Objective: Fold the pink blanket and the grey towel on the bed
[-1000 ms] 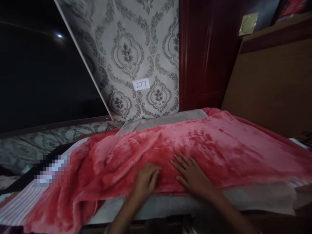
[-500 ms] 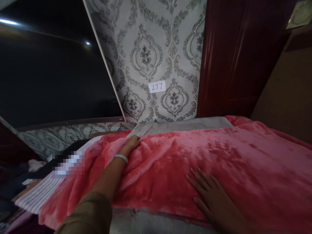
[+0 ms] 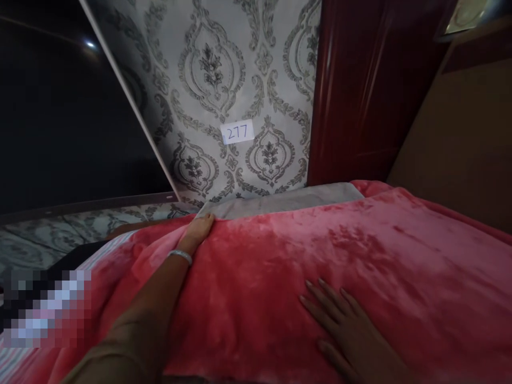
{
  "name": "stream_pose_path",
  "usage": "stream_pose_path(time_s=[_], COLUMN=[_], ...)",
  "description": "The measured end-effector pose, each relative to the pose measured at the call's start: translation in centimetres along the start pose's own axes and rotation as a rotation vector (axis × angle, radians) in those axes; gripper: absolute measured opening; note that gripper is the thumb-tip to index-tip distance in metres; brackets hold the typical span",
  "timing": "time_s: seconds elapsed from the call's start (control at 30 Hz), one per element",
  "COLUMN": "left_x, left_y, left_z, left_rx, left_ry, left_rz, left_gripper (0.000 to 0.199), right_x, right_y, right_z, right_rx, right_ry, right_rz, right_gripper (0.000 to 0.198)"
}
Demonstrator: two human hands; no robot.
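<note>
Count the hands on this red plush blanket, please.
2. The left hand is at the far edge of the red plush blanket, by the grey cloth; the right hand lies spread on the blanket, nearer the camera. No others show.

The blanket [image 3: 256,298] looks plush, napped cloth, the screen [image 3: 60,122] smooth and glossy, the number card [image 3: 237,132] matt paper.

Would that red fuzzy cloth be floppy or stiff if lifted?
Probably floppy: the red cloth falls into soft folds beside the left hand. It may feel weighty, as it spreads beyond the picture. Its plush surface suggests little slipperiness.
</note>
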State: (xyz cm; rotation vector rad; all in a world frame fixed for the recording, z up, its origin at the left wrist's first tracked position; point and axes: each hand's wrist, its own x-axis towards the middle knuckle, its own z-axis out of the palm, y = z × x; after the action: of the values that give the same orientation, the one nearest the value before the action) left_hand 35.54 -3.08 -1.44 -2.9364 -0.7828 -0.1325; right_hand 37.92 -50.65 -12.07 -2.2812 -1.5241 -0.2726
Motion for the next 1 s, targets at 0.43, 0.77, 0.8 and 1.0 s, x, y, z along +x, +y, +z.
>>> stream_pose_path(time_s=[0.43,0.77,0.8,1.0], left_x=[2.0,-6.9,-6.7,-9.6], left_y=[7.3,18.9,18.8,20.4], left_z=[-4.0,2.6,2.2,-1.7], left_rx=[0.04,-0.151,-0.152,-0.215], left_ry=[-0.032,-0.062,-0.087,-0.047], left_rz=[0.189,0.545,0.539,0.496], left_gripper=[0.051,0.062,0.063,0.064], right_x=[0.9,1.7,1.9,2.5], right_y=[-1.1,-1.6,-1.8,0.5], right_z=[-1.9,-3.1,-3.4,-6.3], right_rx=[0.137,0.161,0.16,0.155], right_ry=[-0.15,-0.215,-0.217,-0.129], right_rz=[0.095,0.103,0.109,0.15], right_gripper=[0.062,0.058,0.059,0.057])
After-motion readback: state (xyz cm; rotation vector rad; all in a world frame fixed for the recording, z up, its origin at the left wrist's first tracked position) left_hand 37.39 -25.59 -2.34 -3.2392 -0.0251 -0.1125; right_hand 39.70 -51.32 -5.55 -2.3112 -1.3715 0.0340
